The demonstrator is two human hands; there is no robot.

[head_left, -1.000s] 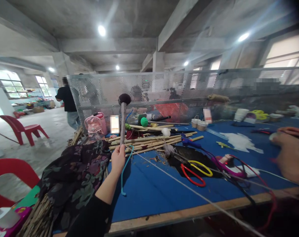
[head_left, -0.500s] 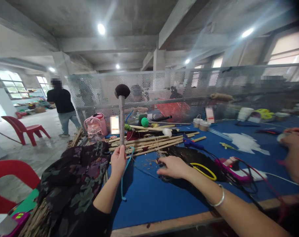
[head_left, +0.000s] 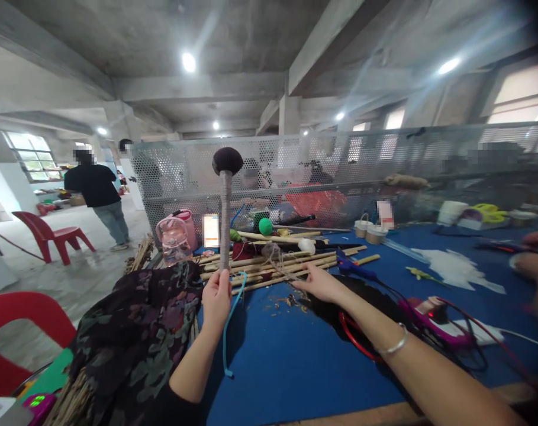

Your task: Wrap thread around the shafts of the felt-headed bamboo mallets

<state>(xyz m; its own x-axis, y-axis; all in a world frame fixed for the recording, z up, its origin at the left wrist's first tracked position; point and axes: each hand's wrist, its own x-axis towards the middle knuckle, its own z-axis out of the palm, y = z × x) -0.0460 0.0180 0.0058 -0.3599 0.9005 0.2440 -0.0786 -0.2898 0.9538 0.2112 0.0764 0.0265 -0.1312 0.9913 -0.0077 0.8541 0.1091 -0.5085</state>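
Upright in my left hand (head_left: 216, 296) is a mallet (head_left: 225, 222), its long handle wrapped in grey cord and its rounded head dark. The fingers close around the handle's lower end. My right hand (head_left: 319, 284) reaches over the table, thumb and forefinger apart, beside thin grey strands (head_left: 290, 273). A blurred grey tangle of yarn (head_left: 273, 252) lies over the wooden sticks (head_left: 269, 269) just beyond. Small brown scraps (head_left: 290, 300) are scattered below the right hand. A light-blue cord (head_left: 228, 337) trails down near the left hand.
Dark floral cloth (head_left: 139, 331) covers the left side. A pink backpack (head_left: 177, 231), green ball (head_left: 266, 226) and blue glue gun (head_left: 355, 264) sit behind. Right are a power strip (head_left: 468, 332) and another person's hand (head_left: 532, 269). Perforated metal screen (head_left: 189, 165) stands behind the table.
My right hand has lifted and moved slightly away from me; a grey tangle now shows over the sticks. My left hand still holds the mallet. A person at the left has stepped further left.
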